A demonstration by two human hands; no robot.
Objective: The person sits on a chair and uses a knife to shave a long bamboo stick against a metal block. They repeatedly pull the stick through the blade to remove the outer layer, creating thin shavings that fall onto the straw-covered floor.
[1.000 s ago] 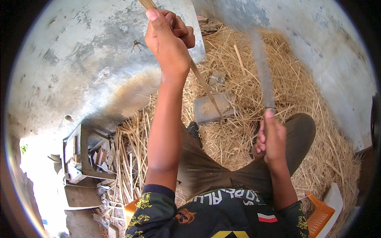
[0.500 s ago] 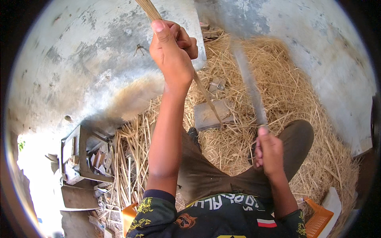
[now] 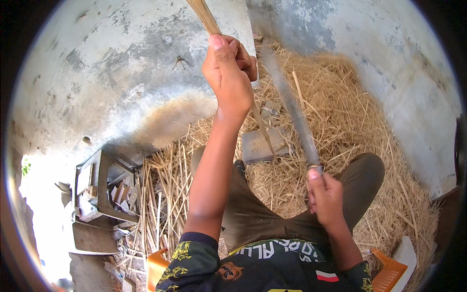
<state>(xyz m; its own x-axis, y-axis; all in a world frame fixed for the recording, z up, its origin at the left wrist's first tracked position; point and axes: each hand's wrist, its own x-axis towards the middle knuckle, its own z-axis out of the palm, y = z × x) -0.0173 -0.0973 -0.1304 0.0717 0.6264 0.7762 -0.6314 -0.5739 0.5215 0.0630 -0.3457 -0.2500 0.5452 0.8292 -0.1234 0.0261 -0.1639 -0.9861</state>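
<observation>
"Where was the bundle of thin stalks (image 3: pixel 206 18)?"

"In the person's left hand (image 3: pixel 227 73), fingers clamped around it, slanting down toward a grey block (image 3: pixel 255 146). The view's top edge cut off its upper end, and the hand hid its middle. Whether the lower tip touched the block was hard to tell."

"And the right hand (image 3: pixel 325 197)?"

"Its fingers were wrapped around a long knife (image 3: pixel 294 112), hiding most of the handle. The blade pointed up and away, its tip blurred."

"What lay around them?"

"Loose straw (image 3: pixel 335 97)."

"Any writing?"

"White lettering (image 3: pixel 265 249) crossed the dark shirt (image 3: pixel 272 275), partly lost in folds, near a red-and-white patch (image 3: pixel 327 276)."
</observation>
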